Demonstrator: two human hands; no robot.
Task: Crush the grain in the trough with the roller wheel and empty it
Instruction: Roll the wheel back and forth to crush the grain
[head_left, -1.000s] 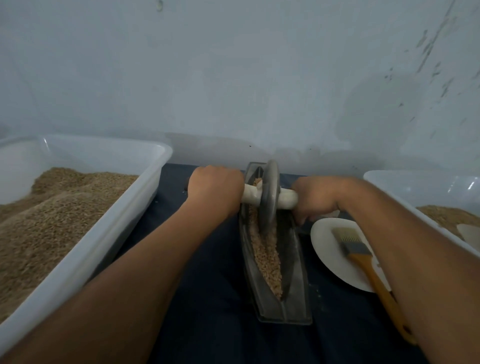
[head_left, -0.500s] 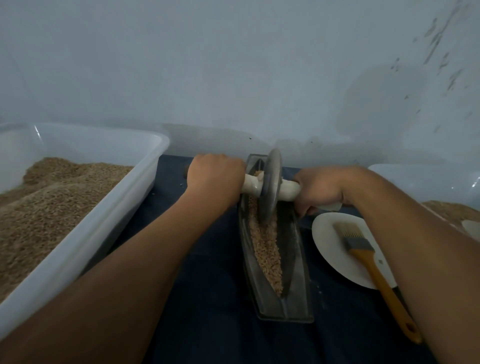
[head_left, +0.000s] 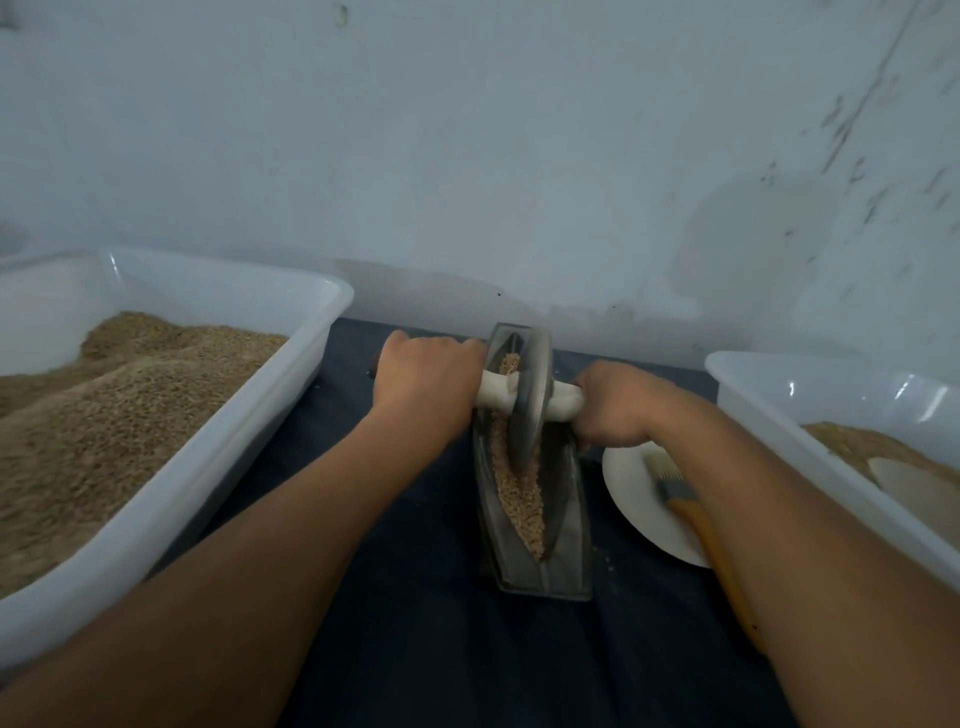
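A narrow grey metal trough (head_left: 566, 561) lies lengthwise on the dark cloth, holding a strip of tan grain (head_left: 519, 499). A grey roller wheel (head_left: 527, 395) stands upright in the far half of the trough, on the grain. A pale axle handle (head_left: 493, 392) runs through its hub. My left hand (head_left: 426, 382) grips the handle's left end and my right hand (head_left: 615, 408) grips its right end. The handle ends are hidden inside my fists.
A big white tub (head_left: 249, 447) of grain stands on the left. A second white tub (head_left: 810, 395) with some grain and a pale scoop (head_left: 914, 488) stands on the right. A white plate (head_left: 639, 499) with a yellow-handled brush (head_left: 691, 514) lies under my right forearm. A wall is just behind.
The wheel has stayed near the trough's far end, with both hands still gripping the handle. The view has shifted, and my right forearm now covers more of the plate and brush.
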